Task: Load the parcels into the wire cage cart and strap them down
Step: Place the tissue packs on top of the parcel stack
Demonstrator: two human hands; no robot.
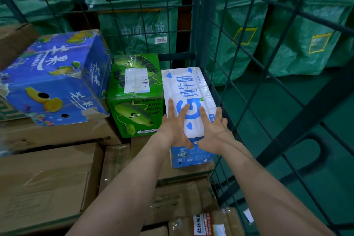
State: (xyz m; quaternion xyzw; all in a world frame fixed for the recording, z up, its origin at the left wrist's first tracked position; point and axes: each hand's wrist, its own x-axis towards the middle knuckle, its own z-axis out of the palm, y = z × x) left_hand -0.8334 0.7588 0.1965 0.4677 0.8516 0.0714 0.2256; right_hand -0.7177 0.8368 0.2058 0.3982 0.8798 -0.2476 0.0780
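**Risk of a pinch**

Our left hand (pixel 175 129) and right hand (pixel 213 133) press spread fingers (pixel 171 107) on the milk carton (pixel 188 84), in the cage corner beside the green box (pixel 134 92). A hard push could trap them against the wire wall (pixel 205 25).

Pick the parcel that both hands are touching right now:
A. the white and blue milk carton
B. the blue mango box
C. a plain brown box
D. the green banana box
A: the left hand and the right hand both lie with spread, straight fingers on top of the white and blue milk carton, next to the wire cage wall.
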